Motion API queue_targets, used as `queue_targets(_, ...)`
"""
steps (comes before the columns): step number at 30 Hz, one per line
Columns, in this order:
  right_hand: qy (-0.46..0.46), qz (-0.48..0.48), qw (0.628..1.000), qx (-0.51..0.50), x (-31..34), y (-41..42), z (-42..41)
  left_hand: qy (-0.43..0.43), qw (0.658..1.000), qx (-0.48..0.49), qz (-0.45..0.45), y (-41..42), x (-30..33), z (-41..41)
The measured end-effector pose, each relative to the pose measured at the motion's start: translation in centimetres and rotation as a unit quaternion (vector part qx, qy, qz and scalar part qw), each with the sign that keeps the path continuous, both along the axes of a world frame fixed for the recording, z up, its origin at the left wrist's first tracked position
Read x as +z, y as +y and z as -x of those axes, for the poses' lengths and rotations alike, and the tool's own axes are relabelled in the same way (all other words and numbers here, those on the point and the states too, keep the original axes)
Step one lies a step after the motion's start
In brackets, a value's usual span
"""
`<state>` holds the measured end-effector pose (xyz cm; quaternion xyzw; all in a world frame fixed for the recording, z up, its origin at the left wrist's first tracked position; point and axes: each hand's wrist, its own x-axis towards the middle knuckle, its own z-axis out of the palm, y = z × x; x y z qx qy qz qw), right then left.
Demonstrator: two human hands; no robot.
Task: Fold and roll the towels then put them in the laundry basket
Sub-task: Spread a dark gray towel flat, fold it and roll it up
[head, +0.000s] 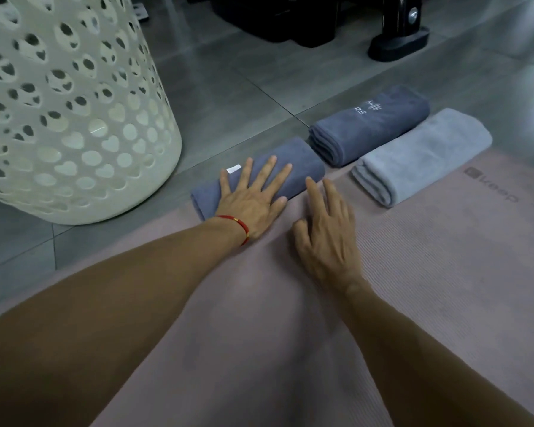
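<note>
Three rolled towels lie in a row along the far edge of a pink mat [290,318]. My left hand [253,195], a red cord at its wrist, rests flat with spread fingers on the nearest dark blue roll [302,166]. My right hand [327,223] hovers just right of that roll over the mat, its fingers loosely bent and holding nothing. A second dark blue roll [370,127] with white lettering lies further back on the floor. Beside it lies a light grey roll [420,155]. The white laundry basket [74,118], pierced with heart-shaped holes, stands at the left.
Grey floor tiles [228,97] surround the mat. Black equipment with a foot [398,44] stands at the back right. The mat's near part is bare apart from my forearms.
</note>
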<state>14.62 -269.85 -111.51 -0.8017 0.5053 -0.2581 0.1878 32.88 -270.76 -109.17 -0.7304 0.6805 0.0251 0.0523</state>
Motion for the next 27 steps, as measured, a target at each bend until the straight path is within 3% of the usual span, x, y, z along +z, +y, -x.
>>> queue_targets(8, 0.125, 0.037, 0.991, 0.007, -0.4, -0.2, -0.5, -0.002, 0.996, 0.015, -0.087, -1.0, 1.5, -0.3)
queue_targets(11, 0.149, 0.033, 0.988, 0.013, -0.6, -0.3, -0.5, 0.006, 0.999, 0.021, -0.031, 1.9, 3.1, 1.5)
queue_targets(14, 0.18, 0.0, 0.983, 0.023, -0.4, -0.6, -0.3, 0.094, 0.993, 0.062, 0.026, 10.9, 3.5, 4.2)
queue_targets(18, 0.254, -0.088, 0.963, 0.035, 0.1, 1.5, 0.4, 0.122, 0.991, 0.026, -0.055, 26.9, 2.3, 4.2)
queue_targets(19, 0.269, -0.105, 0.957, 0.019, 0.1, 3.3, 0.4, 0.106, 0.991, 0.016, -0.078, 30.4, 2.4, 3.2)
queue_targets(22, 0.293, -0.125, 0.948, -0.017, 0.5, 10.7, -0.5, 0.127, 0.962, 0.134, -0.202, 38.5, 4.3, 0.5)
queue_targets(27, 0.322, -0.129, 0.936, 0.053, 1.4, 24.7, -3.1, 0.177, 0.942, 0.184, -0.219, 48.6, 5.8, -1.3)
